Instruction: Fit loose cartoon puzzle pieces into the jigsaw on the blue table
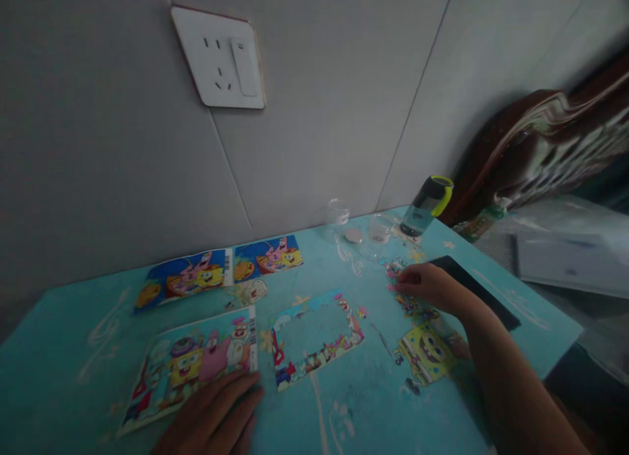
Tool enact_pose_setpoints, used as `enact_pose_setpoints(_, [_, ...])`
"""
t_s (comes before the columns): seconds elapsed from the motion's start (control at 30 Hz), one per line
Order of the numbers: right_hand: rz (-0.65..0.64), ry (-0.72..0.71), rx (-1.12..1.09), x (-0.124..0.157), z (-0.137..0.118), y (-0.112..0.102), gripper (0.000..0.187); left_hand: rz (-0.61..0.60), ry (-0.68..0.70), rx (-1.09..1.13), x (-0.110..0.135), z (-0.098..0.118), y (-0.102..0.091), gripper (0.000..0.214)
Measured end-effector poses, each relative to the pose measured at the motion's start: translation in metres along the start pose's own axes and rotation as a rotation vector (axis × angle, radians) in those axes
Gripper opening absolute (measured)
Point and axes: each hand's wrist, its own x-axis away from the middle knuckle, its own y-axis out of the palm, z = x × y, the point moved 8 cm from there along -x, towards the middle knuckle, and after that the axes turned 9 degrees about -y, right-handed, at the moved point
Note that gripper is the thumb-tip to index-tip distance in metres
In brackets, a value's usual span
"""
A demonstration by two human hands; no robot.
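My left hand (216,412) lies flat with fingers stretched out, over the lower right edge of a cartoon picture sheet (196,363). To its right lies a partly assembled jigsaw puzzle (318,368), a rectangular border whose middle shows the blue table cover. My right hand (430,286) is over a cluster of loose puzzle pieces (407,303) on the right. Its fingers are curled and pressed together; whatever is between the fingertips is hidden. Just below that hand is a yellow cartoon figure (428,351), which looks printed on the cover.
Two more cartoon cards (268,257) lie by the wall. At the back right stand clear plastic cups (338,211), a round whitish disc (353,235) and a dark bottle with a yellow-green loop (426,206). A flat black rectangle (474,291) lies behind my right forearm.
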Motion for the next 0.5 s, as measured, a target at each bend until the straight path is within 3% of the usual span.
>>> enact_pose_setpoints(0.2, [0.048, -0.064, 0.009, -0.006, -0.008, 0.002, 0.033, -0.179, -0.172, -0.016, -0.014, 0.009, -0.007, 0.036])
enact_pose_setpoints(0.4, [0.018, -0.304, -0.143, -0.004, -0.069, 0.025, 0.035, -0.223, -0.227, 0.039, -0.019, 0.011, -0.008, 0.037])
enact_pose_setpoints(0.5, [0.015, -0.304, -0.193, -0.002, -0.093, 0.038, 0.034, -0.236, -0.256, 0.08, -0.019, 0.01, -0.008, 0.035])
